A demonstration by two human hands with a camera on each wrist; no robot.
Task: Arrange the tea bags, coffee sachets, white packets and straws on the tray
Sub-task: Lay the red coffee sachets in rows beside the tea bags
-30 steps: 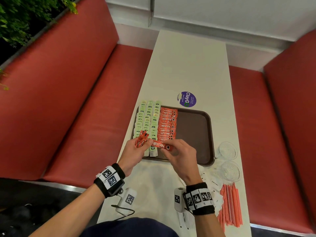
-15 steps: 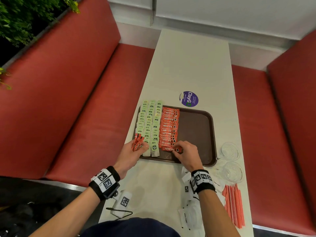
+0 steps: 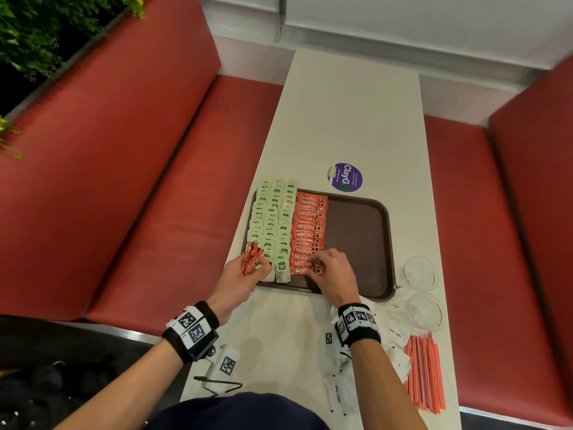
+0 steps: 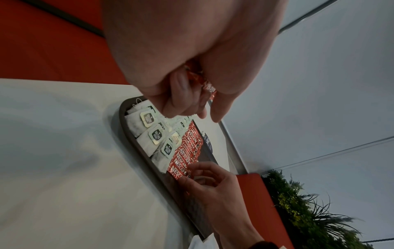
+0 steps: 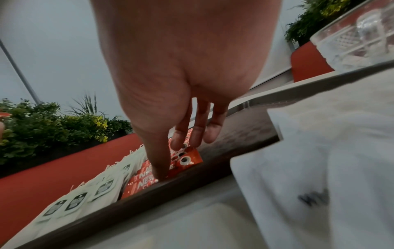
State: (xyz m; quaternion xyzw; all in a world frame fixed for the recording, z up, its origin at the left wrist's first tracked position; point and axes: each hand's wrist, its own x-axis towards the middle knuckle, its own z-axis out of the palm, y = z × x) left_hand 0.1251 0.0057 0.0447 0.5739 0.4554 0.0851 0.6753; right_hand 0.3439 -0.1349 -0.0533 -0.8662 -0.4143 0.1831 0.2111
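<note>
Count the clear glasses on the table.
2. The far glass stands just right of the tray, by its near corner; the near glass stands just beyond the straws. None appears hidden.

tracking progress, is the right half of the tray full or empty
Empty. The tray shows bare brown there; tea bags and sachets fill only its left half.

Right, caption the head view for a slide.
Right hand pinches the nearest coffee sachet on the tray; left hand holds spare sachets.
</note>
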